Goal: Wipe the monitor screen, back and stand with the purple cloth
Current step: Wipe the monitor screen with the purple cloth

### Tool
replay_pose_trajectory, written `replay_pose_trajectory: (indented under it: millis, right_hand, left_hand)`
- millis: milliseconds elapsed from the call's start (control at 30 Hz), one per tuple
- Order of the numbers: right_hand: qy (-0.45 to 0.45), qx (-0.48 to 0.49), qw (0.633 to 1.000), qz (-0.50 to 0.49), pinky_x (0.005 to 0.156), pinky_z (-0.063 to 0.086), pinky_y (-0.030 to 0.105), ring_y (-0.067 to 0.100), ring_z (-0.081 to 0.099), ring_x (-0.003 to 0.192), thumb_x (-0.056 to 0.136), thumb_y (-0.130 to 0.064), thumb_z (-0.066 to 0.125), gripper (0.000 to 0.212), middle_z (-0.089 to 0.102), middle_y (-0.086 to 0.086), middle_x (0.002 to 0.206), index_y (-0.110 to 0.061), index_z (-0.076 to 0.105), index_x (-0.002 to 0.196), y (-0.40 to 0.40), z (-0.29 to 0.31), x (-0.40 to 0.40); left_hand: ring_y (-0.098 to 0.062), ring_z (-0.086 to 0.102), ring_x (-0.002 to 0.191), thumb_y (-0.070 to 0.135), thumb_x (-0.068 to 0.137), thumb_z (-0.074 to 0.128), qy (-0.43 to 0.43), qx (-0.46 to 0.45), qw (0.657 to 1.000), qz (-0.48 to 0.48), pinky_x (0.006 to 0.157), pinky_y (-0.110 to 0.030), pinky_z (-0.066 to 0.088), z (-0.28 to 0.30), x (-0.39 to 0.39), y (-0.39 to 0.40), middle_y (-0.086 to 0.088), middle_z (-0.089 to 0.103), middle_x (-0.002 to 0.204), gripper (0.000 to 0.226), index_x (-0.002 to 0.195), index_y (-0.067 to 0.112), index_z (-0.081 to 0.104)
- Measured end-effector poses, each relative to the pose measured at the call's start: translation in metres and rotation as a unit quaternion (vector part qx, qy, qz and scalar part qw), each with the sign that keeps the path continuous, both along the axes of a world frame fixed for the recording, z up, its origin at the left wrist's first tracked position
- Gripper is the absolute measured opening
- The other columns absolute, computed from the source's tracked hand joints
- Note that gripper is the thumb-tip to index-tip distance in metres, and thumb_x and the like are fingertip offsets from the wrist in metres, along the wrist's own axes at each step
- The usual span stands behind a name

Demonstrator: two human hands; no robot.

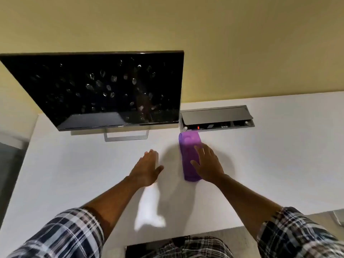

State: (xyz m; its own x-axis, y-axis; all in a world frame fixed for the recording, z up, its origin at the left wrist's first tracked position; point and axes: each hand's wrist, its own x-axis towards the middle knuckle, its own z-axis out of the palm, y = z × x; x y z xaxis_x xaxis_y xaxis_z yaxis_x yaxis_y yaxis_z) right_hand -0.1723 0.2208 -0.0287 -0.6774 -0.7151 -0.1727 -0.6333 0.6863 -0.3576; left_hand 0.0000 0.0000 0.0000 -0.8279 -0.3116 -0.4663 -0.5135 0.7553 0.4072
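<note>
White desk (270, 164), back edge against a yellow wall (223, 43). Left edge of the desk runs down the left of the frame, front edge cuts across lower right. Monitor (96, 90) stands at back left, screen off and covered in fingerprint smudges, tilted toward the camera; its top left corner reaches the frame edge. Stand (126, 136) is a grey open frame below the bottom bezel, resting on the desk. Right of the monitor, just beside its lower right corner, a cable box (216, 118) is sunk into the desk with its lid up, sockets and a red light showing.

Bare desk lies between the stand and the hands, and a wide bare stretch to the right of the cloth out to the desk's right side. Bare surface also left of the left arm toward the left edge.

Cloth (189, 157), purple, folded into a long strip, lies flat on the desk running front to back; its far end is just short of the cable box rim, right of the stand and apart from it.

Right hand (207, 162) has fingers spread and straight, laid over the cloth's right side, palm down; contact looks likely but motion blur makes it hard to tell. Not curled round it. Left hand (147, 166) is flat, fingers together and relaxed, palm down over the desk left of the cloth, clear of it, holding nothing. Checked sleeves rolled up on both forearms.
</note>
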Motion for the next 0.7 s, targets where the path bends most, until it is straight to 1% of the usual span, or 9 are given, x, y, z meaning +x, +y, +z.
replay_pose_trajectory:
  millis: [100,133,200,267,333,467,533,600,700]
  right_hand:
    - [-0.05,0.035,0.997,-0.04,0.115,0.044,0.053,0.036,0.034,0.15,0.102,-0.046,0.059,0.07,0.021,0.011,0.169,-0.021,0.029,0.161,0.007,-0.008,-0.012]
    - [-0.064,0.045,0.996,-0.05,0.115,0.044,0.053,0.036,0.033,0.151,0.104,-0.046,0.057,0.069,0.016,0.01,0.17,-0.023,0.028,0.162,0.01,-0.01,-0.015]
    - [-0.07,0.046,0.995,-0.058,0.114,0.044,0.054,0.037,0.033,0.15,0.105,-0.045,0.055,0.064,0.015,0.009,0.17,-0.026,0.03,0.161,0.013,-0.016,-0.024]
    - [-0.071,0.05,0.995,-0.046,0.114,0.046,0.053,0.038,0.035,0.149,0.105,-0.044,0.054,0.06,0.019,0.01,0.169,-0.03,0.034,0.16,0.014,-0.02,-0.03]
    - [-0.073,0.059,0.995,-0.037,0.112,0.048,0.052,0.037,0.04,0.145,0.106,-0.043,0.054,0.055,0.027,0.011,0.165,-0.032,0.038,0.157,0.015,-0.025,-0.035]
    - [-0.084,0.036,0.995,-0.041,0.106,0.052,0.044,0.031,0.051,0.132,0.105,-0.042,0.054,0.05,0.049,0.009,0.149,-0.028,0.045,0.153,0.012,-0.032,-0.037]
    - [-0.092,0.013,0.994,-0.063,0.103,0.052,0.041,0.029,0.053,0.127,0.105,-0.042,0.055,0.049,0.055,0.008,0.143,-0.025,0.047,0.151,0.007,-0.034,-0.038]
    - [-0.119,-0.02,0.987,-0.108,0.1,0.053,0.04,0.028,0.057,0.123,0.104,-0.042,0.058,0.05,0.059,0.007,0.139,-0.023,0.049,0.149,0.0,-0.035,-0.037]
    - [-0.174,-0.071,0.966,-0.177,0.096,0.056,0.039,0.026,0.065,0.115,0.098,-0.039,0.07,0.06,0.066,0.006,0.132,-0.02,0.046,0.15,-0.007,-0.034,-0.037]
  left_hand:
    - [-0.023,0.003,0.156,0.046,0.105,0.041,-0.014,0.046,0.999,0.004,0.126,-0.035,0.01,-0.017,-0.021,0.018,-0.006,0.001,0.17,0.073,0.162,0.014,0.008]
    - [-0.021,0.002,0.156,0.046,0.105,0.041,-0.013,0.06,0.998,0.003,0.126,-0.035,0.011,-0.021,-0.028,0.026,-0.004,0.0,0.17,0.072,0.162,0.017,0.008]
    - [-0.022,0.004,0.156,0.044,0.105,0.043,-0.005,0.065,0.998,-0.012,0.125,-0.039,0.017,-0.031,-0.042,0.038,-0.001,-0.003,0.17,0.07,0.162,0.022,0.01]
    - [-0.028,0.009,0.156,0.041,0.104,0.046,0.013,0.051,0.998,-0.038,0.123,-0.041,0.024,-0.033,-0.054,0.046,-0.002,-0.002,0.17,0.068,0.162,0.024,0.013]
    - [-0.032,0.012,0.155,0.04,0.103,0.05,0.02,0.038,0.997,-0.06,0.119,-0.042,0.029,-0.036,-0.065,0.054,-0.002,0.0,0.17,0.069,0.161,0.027,0.016]
    - [-0.034,0.014,0.154,0.042,0.102,0.05,-0.017,0.03,0.997,-0.075,0.119,-0.045,0.03,-0.047,-0.081,0.063,-0.001,0.004,0.17,0.071,0.161,0.026,0.015]
    - [-0.035,0.015,0.154,0.046,0.101,0.049,-0.034,0.031,0.996,-0.077,0.121,-0.046,0.029,-0.055,-0.084,0.065,-0.001,0.008,0.17,0.073,0.162,0.025,0.013]
    - [-0.036,0.015,0.154,0.047,0.101,0.048,-0.04,0.037,0.996,-0.077,0.121,-0.047,0.027,-0.06,-0.084,0.068,-0.001,0.01,0.169,0.074,0.162,0.025,0.011]
    - [-0.035,0.01,0.155,0.047,0.103,0.047,-0.056,0.049,0.995,-0.067,0.123,-0.047,0.021,-0.061,-0.085,0.072,0.0,0.008,0.169,0.073,0.162,0.025,0.009]
